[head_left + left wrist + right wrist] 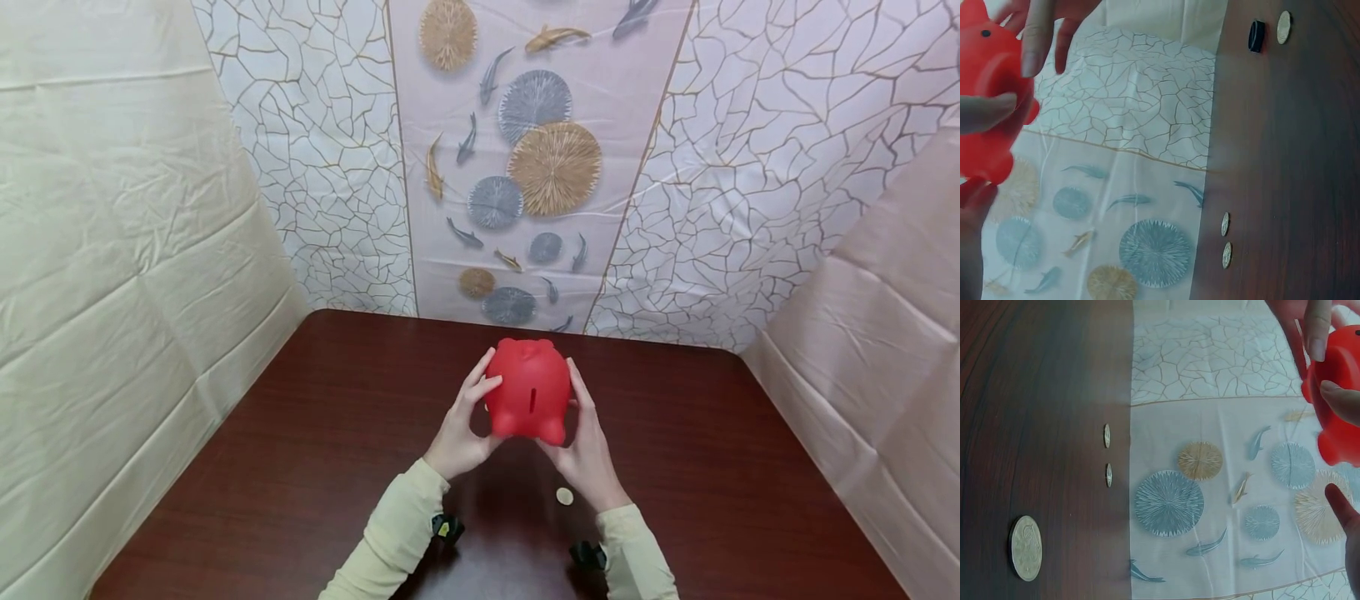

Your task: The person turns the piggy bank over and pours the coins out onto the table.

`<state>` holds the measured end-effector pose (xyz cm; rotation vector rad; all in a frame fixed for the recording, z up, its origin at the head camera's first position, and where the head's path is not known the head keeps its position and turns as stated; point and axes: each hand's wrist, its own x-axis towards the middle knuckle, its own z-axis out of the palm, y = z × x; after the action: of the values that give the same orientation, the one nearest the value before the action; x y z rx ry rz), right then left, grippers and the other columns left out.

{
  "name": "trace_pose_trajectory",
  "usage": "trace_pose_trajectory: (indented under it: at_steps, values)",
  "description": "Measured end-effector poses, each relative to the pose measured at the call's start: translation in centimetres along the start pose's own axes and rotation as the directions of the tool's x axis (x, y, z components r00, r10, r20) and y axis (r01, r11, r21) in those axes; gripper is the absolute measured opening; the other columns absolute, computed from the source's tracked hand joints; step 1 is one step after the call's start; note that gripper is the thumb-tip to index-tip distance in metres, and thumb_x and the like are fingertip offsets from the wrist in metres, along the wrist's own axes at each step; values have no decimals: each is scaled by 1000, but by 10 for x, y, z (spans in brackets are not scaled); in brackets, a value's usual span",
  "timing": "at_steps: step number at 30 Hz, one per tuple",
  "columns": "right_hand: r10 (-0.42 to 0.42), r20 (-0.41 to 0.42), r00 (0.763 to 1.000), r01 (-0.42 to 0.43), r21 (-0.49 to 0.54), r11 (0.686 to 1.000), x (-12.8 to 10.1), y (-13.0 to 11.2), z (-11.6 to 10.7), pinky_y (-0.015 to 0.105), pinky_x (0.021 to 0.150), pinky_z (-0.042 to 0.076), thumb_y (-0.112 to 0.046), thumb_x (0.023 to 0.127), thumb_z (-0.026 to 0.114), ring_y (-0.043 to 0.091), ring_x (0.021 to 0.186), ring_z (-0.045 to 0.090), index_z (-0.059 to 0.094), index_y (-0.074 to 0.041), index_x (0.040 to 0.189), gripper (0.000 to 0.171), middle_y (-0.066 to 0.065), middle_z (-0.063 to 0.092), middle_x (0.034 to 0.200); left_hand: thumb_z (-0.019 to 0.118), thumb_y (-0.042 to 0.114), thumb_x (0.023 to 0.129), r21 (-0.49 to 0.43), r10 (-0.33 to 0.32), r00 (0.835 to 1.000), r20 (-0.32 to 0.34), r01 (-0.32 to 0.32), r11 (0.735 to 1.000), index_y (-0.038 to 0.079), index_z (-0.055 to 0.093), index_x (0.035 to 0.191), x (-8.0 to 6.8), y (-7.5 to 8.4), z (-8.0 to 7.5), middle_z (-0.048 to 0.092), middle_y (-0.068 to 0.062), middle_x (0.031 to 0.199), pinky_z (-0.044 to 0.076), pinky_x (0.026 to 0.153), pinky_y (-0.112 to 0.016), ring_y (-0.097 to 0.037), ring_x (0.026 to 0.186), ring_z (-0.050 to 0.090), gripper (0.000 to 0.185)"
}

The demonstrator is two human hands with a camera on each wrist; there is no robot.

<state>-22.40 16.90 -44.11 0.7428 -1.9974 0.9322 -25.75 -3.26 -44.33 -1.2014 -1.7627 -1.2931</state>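
Observation:
A red piggy bank (527, 379) is raised over the table between two hands, its coin slot facing the head camera. My left hand (459, 433) grips its left side, fingers spread along it and thumb underneath. On the opposite side my right hand (588, 454) holds it the same way. In the left wrist view the pig's dark eye shows on the piggy bank (988, 69), with a thumb (988, 114) against its underside. Part of the piggy bank (1341, 369) is cut off by the right wrist view's edge.
A coin (565, 497) lies on the dark wooden table (337, 417) near the right wrist. A small round black piece (1257, 35) stands out beside a coin (1284, 27). Two more coins (1107, 435) lie farther back. Patterned cloth (330, 150) hangs behind the table.

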Motion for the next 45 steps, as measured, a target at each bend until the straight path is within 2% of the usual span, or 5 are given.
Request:
trace_pose_trajectory:
  at_steps: [6, 11, 24, 34, 45]
  values:
    - [-82, -21, 996, 83, 67, 994, -1, 3, 1, 13, 110, 35, -34, 89, 66, 14, 144, 33, 22, 7, 143, 81, 27, 30, 153, 78, -7, 71, -5, 31, 1000, 6, -31, 1000, 12, 33, 141, 0, 0, -1, 26, -21, 156, 53, 98, -36, -25, 145, 31, 85]
    - [82, 70, 994, -80, -25, 996, -4, 1, -3, 29, 98, 50, -18, 67, 89, 22, 125, 50, 24, -3, 151, 107, 19, 45, 144, 85, 5, 70, -2, -135, 988, 78, 135, 991, 13, 33, 147, -3, -1, -6, 30, -17, 157, 52, 100, -37, -28, 141, 38, 93]
    - [581, 291, 760, -505, -299, 810, -13, -1, -4, 56, 89, 52, -49, 83, 70, 40, 107, 62, 41, -6, 146, 81, 20, 62, 128, 83, 41, 74, 131, -633, 760, 146, 619, 774, 30, 46, 143, -11, 0, -8, 67, -1, 122, 56, 72, -23, -7, 69, 65, 79]
    - [588, 295, 753, -467, -390, 793, -10, -3, -3, 37, 71, 56, -48, 94, 56, 17, 66, 64, 69, -5, 112, 48, 1, 66, 67, 66, 62, 82, 172, -809, 571, 139, 790, 588, 12, 60, 129, -12, 3, 0, 70, -2, 69, 53, 60, -25, -24, 50, 67, 69]
    - [601, 300, 741, -481, -388, 786, -8, -6, -5, 30, 63, 49, -48, 96, 53, 8, 57, 54, 72, -8, 99, 44, -5, 59, 57, 50, 70, 87, 254, -827, 556, 79, 791, 556, 8, 67, 121, -8, 5, 3, 60, 2, 46, 54, 68, -26, -26, 44, 65, 72]
